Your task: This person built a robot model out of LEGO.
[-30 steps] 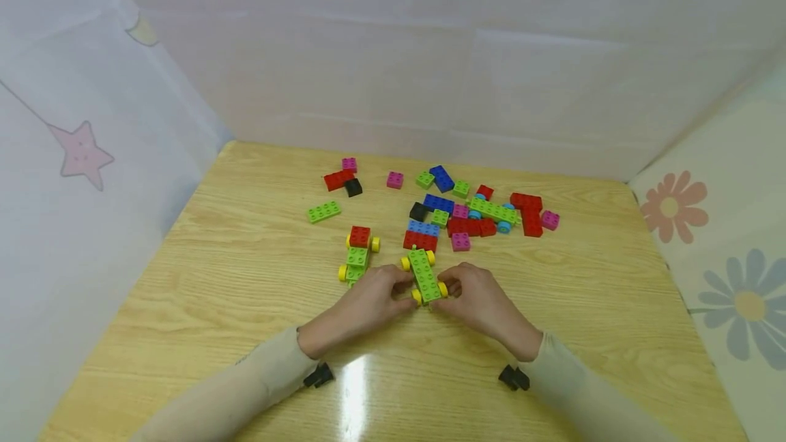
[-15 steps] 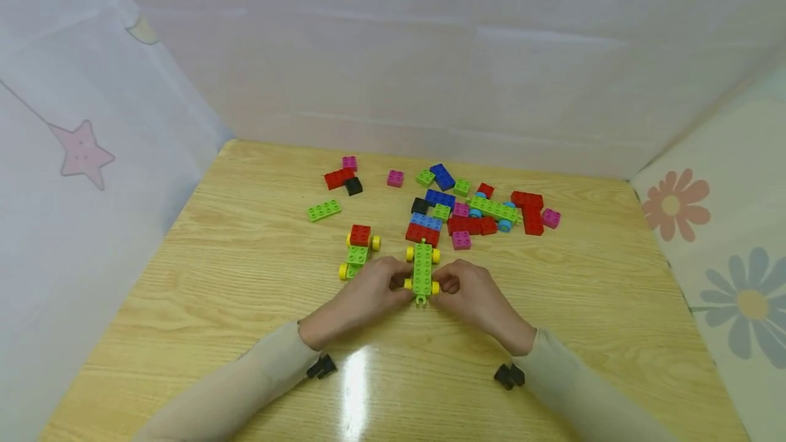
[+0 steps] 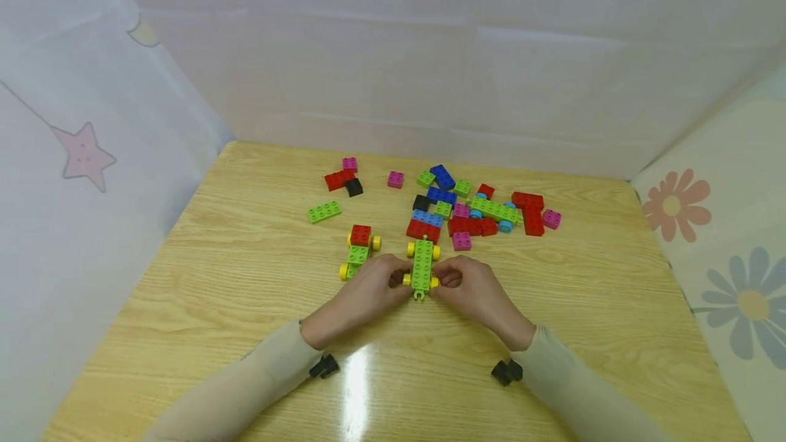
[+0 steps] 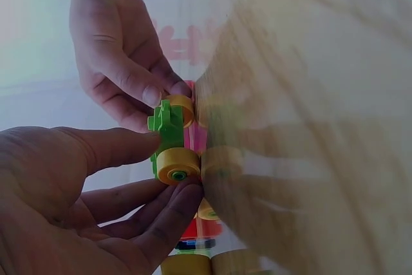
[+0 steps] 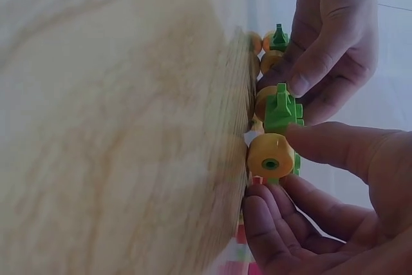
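A green studded toy car base (image 3: 421, 266) with yellow wheels stands on the table between both hands, its long side pointing away from me and a clip at its near end. My left hand (image 3: 372, 286) pinches its left side by the near wheel, with thumb and fingers around that wheel (image 4: 178, 166) in the left wrist view. From the other side my right hand (image 3: 480, 292) holds it likewise, thumb and fingertips at the right near wheel (image 5: 270, 155). Left of it, partly behind my left hand, stands another yellow-wheeled car with a red brick (image 3: 361, 235) on top.
Just beyond the held base lie a red brick (image 3: 424, 230) and a light blue brick (image 3: 428, 217). Farther right is a green base with blue wheels (image 3: 494, 209) among red and pink bricks. A green plate brick (image 3: 324, 211) lies at the left. White cloth (image 3: 393, 74) hangs behind the table.
The car base has turned from a slant to pointing straight away from me and shifted slightly farther off. Both hands have moved along with it, still at its sides.
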`<state>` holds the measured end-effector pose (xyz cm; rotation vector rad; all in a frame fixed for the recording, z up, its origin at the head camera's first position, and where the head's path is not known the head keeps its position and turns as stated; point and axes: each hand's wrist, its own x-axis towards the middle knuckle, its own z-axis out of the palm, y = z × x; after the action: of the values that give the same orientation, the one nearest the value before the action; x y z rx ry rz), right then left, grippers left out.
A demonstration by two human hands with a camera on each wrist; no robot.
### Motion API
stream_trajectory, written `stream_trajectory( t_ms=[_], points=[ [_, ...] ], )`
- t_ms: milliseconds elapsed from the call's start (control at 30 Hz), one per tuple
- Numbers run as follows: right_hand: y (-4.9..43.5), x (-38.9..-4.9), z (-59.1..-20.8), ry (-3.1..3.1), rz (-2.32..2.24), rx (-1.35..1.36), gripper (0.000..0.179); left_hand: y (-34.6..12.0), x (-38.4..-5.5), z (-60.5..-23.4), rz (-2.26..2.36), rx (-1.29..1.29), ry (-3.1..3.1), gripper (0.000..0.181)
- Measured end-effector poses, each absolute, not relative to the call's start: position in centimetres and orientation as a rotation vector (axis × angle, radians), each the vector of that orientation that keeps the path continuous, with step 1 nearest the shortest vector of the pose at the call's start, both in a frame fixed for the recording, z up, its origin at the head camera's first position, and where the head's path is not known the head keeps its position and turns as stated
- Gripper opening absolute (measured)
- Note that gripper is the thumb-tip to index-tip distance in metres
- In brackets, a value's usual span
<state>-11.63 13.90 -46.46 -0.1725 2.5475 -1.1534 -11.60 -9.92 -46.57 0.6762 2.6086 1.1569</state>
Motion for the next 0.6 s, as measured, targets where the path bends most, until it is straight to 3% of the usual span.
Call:
stream_trajectory(
  t_ms=[600],
  points=[
    [13.96, -11.44, -46.09, 2.522, -1.187, -0.192, 0.038, -10.08, -11.70, -46.34, 1.157, 0.688, 2.586, 0.010]
  ],
)
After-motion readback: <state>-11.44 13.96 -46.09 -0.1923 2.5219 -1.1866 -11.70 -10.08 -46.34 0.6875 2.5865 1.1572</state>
